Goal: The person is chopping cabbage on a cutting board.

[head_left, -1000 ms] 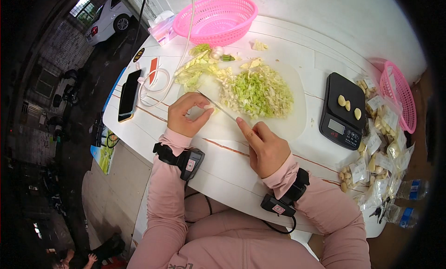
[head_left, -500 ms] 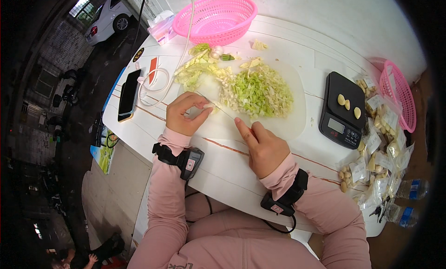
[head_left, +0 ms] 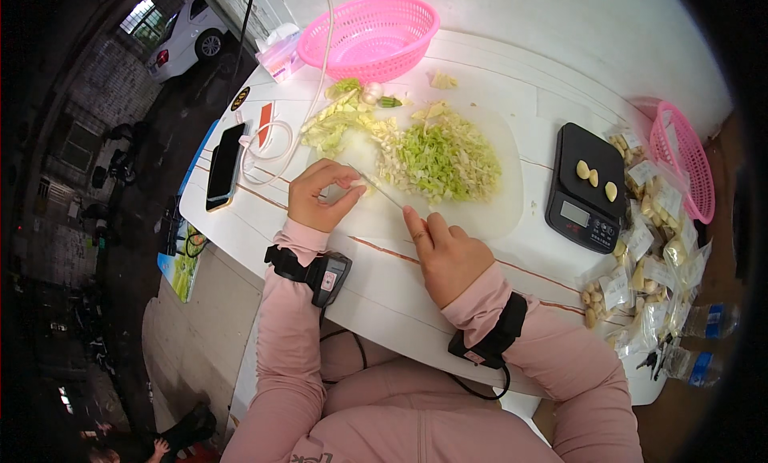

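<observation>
My right hand [head_left: 452, 259] is closed around a knife [head_left: 386, 193], its thin blade pointing up and to the left. At the blade's tip, my left hand [head_left: 322, 195] pinches a small pale piece [head_left: 362, 186], too small to name surely. Both hands are over the near left part of a translucent white cutting board [head_left: 504, 211]. Chopped pale-green cabbage [head_left: 452, 159] is heaped on the board beyond the knife. Larger cabbage leaves [head_left: 340, 121] lie at the board's far left, beside a white bulb [head_left: 373, 92].
A pink basket [head_left: 370, 63] and tissue pack [head_left: 282, 57] stand at the back. Phones [head_left: 224, 165] and a white cable [head_left: 284, 151] lie left. Garlic cloves [head_left: 611, 191] sit on a black scale [head_left: 568, 175]; bagged garlic [head_left: 616, 291], another pink basket [head_left: 684, 163] and bottles [head_left: 708, 321] are right.
My right hand has shifted slightly left and down with the knife, and the blade now shows more clearly. My left hand stays nearly in place.
</observation>
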